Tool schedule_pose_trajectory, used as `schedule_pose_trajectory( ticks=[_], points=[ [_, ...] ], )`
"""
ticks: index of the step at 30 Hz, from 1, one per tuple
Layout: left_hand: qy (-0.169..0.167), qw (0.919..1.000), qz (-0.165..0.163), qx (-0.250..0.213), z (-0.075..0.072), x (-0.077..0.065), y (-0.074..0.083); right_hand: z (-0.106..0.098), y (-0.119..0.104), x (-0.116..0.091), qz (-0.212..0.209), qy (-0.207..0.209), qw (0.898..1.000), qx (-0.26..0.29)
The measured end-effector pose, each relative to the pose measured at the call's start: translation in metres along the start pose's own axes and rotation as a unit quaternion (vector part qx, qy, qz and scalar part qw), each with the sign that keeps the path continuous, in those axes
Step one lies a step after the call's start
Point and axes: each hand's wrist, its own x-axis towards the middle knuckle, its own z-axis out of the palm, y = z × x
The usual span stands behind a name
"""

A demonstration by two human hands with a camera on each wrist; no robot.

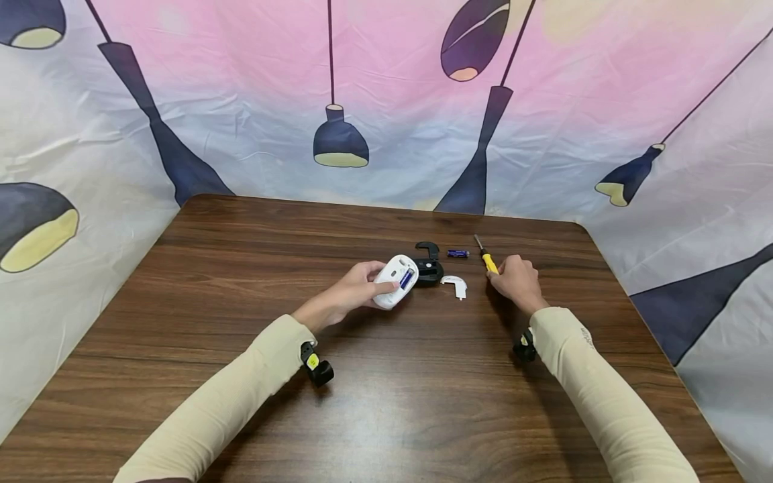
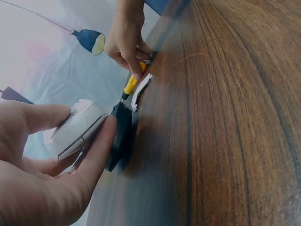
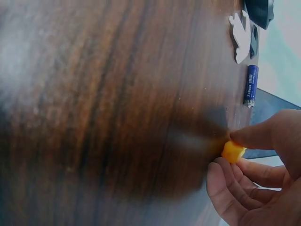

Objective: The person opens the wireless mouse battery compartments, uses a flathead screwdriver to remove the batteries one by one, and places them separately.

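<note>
My left hand [image 1: 360, 288] grips a white computer mouse [image 1: 386, 298], its underside turned up and a blue battery [image 1: 407, 278] visible in its open compartment. Around the handle of a yellow screwdriver [image 1: 490, 263] are the thumb and fingers of my right hand [image 1: 518, 282]; the metal shaft points away toward the back. In the right wrist view the handle's yellow end [image 3: 233, 152] shows between thumb and fingers. Just beyond the white mouse lies a black mouse [image 1: 430, 272], also underside up. A white battery cover [image 1: 457, 286] lies between the two hands.
A loose blue battery [image 1: 457, 253] lies left of the screwdriver. Behind the black mouse is a black curved cover [image 1: 428, 247]. The brown wooden table [image 1: 386, 416] ends at a printed cloth backdrop [image 1: 266, 134].
</note>
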Motion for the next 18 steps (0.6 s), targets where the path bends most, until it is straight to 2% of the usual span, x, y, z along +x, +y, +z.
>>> schedule_pose_trajectory(
  ticks=[11,18],
  points=[
    [0.013,0.9998,0.006,0.01,-0.003,-0.002,0.002,-0.019,-0.002,-0.005,-0.005,0.02,0.998,0.059],
    [-0.002,0.999,0.012,-0.044,-0.007,0.0,0.001,-0.031,-0.01,-0.009,-0.03,0.025,0.996,0.082]
  ],
)
